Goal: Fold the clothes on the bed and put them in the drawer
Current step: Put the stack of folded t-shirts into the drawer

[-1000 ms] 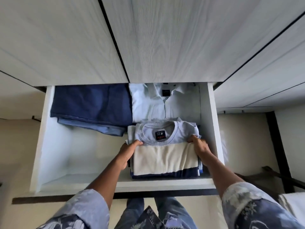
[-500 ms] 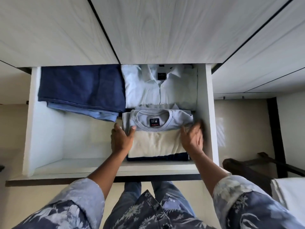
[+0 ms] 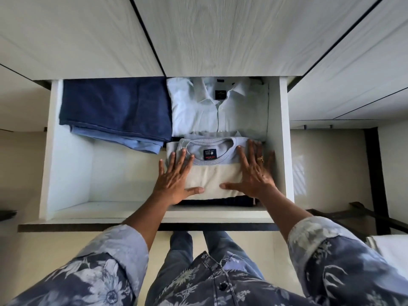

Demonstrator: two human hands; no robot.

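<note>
Both hands have left the sweatshirt's edges and flattened. The left hand (image 3: pixel 176 184) and right hand (image 3: pixel 254 177) now press, fingers spread straight, on the folded sweatshirt (image 3: pixel 217 180) at the front right of the open drawer (image 3: pixel 68 155). It looks placed, with only smoothing left.
</note>
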